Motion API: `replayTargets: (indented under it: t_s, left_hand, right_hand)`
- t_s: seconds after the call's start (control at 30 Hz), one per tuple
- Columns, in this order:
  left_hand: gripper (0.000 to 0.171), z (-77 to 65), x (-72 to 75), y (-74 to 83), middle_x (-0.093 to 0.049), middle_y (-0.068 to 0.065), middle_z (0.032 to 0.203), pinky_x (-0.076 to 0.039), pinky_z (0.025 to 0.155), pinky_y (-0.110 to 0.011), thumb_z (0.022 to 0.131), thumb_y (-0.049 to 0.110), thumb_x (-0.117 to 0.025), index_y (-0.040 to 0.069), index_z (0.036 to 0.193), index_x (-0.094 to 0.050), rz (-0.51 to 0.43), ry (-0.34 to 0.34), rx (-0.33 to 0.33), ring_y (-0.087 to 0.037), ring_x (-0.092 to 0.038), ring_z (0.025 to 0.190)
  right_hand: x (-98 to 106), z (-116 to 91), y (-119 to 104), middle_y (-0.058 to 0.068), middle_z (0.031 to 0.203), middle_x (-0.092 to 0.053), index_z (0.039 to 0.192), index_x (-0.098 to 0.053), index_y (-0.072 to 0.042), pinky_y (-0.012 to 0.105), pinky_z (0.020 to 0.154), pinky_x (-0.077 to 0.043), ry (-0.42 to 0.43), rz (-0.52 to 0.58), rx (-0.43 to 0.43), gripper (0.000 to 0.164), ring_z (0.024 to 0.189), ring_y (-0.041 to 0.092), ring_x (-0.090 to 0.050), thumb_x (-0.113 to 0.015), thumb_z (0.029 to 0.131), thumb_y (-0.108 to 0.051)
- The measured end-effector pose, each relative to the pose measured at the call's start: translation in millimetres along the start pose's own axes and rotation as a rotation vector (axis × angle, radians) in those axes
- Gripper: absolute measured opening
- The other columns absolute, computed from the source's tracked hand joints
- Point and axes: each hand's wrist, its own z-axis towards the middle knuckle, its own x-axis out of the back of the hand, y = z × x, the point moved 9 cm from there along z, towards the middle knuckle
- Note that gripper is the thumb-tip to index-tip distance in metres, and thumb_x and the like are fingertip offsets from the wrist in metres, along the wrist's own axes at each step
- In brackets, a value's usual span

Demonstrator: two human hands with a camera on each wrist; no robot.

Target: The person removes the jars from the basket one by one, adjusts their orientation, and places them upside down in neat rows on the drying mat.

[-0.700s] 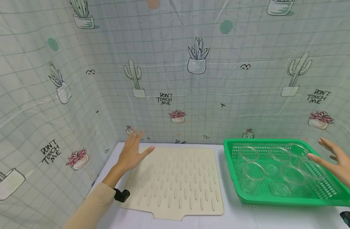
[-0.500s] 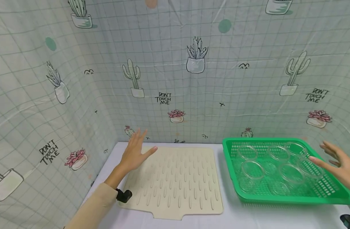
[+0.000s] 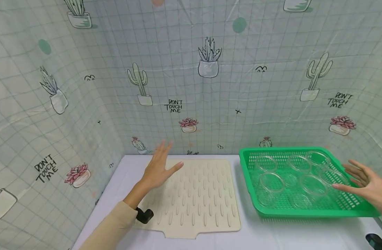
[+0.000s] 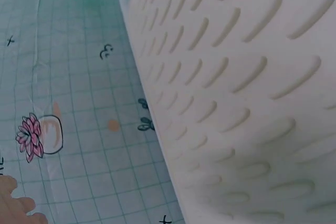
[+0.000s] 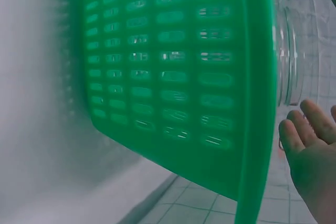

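In the head view a green plastic basket (image 3: 259, 211) stands on the right, holding several clear glass cups (image 3: 272, 182) with round rims. My right hand (image 3: 365, 185) hovers at the basket's right end, fingers stretched toward the cups. The right wrist view shows that hand (image 5: 315, 156) beside the basket's rim (image 5: 260, 98), nothing in its grasp. Over the left part of a beige ribbed drying mat (image 3: 206, 194) hangs my left hand (image 3: 158, 170), fingers spread and holding nothing. Only its fingertips (image 4: 18, 205) show at the lower left of the left wrist view.
A white table (image 3: 219, 241) carries the mat and the basket, with a narrow strip of tabletop between them. Behind and to the left hangs a grid-patterned curtain (image 3: 222, 93) printed with cacti. A black wrist camera (image 3: 144, 216) sits on the left sleeve.
My left hand has moved right, farther over the mat. My right hand has come slightly lower and left, nearer the cups. The whole head view has shifted a little.
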Motion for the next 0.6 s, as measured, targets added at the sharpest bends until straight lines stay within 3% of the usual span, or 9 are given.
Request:
replayTargets:
  t_s: [0.13, 0.3, 0.43, 0.53, 0.6]
  left_hand:
    - [0.083, 0.2, -3.3, 11.1, 0.008, 0.011, 0.152, -0.021, 0.097, -0.068, 0.082, 0.07, -0.042, 0.038, 0.146, -0.003, -0.018, -0.005, -0.02, -0.018, 0.005, 0.139]
    - [0.082, -3.1, -6.3, 19.8, 0.008, 0.012, 0.152, -0.017, 0.1, -0.065, 0.083, 0.069, -0.042, 0.036, 0.147, -0.003, -0.032, -0.019, -0.032, -0.017, 0.008, 0.139]
    - [0.083, -7.3, -8.0, 27.2, 0.007, 0.01, 0.152, -0.018, 0.101, -0.064, 0.083, 0.069, -0.042, 0.032, 0.148, -0.006, -0.038, -0.026, -0.052, -0.017, 0.007, 0.139]
    - [0.082, -10.4, -8.2, 33.5, 0.005, 0.011, 0.152, -0.019, 0.101, -0.064, 0.083, 0.069, -0.043, 0.034, 0.148, -0.006, -0.049, -0.027, -0.069, -0.016, 0.006, 0.139]
    - [0.081, -12.4, -7.9, 37.6, 0.005, 0.012, 0.152, -0.02, 0.1, -0.064, 0.083, 0.069, -0.043, 0.037, 0.147, -0.005, -0.058, -0.026, -0.079, -0.015, 0.005, 0.139]
  right_hand:
    - [-6, 0, 4, -0.006, 0.152, 0.004, 0.143, 0.008, -0.04, 0.072, 0.091, -0.012, -0.046, 0.018, -0.025, 0.096, 0.134, 0.041, 0.008, -0.067, 0.085, -0.024]
    - [-16, 1, 11, 0.008, 0.152, 0.007, 0.145, 0.009, -0.035, 0.066, 0.099, -0.007, -0.093, 0.026, -0.05, 0.096, 0.133, 0.039, 0.012, -0.066, 0.086, -0.026]
    - [-21, 2, 17, 0.014, 0.151, 0.01, 0.147, 0.009, -0.029, 0.053, 0.106, 0.0, -0.119, 0.057, -0.055, 0.095, 0.135, 0.032, 0.014, -0.065, 0.087, -0.023]
    - [-24, 1, 20, 0.013, 0.15, 0.014, 0.146, 0.01, -0.03, 0.05, 0.107, -0.007, -0.155, 0.065, -0.066, 0.096, 0.134, 0.033, 0.013, -0.065, 0.087, -0.02]
    - [-26, 2, 21, 0.013, 0.149, 0.018, 0.146, 0.01, -0.03, 0.058, 0.101, -0.014, -0.182, 0.062, -0.077, 0.097, 0.133, 0.038, 0.013, -0.066, 0.086, -0.021]
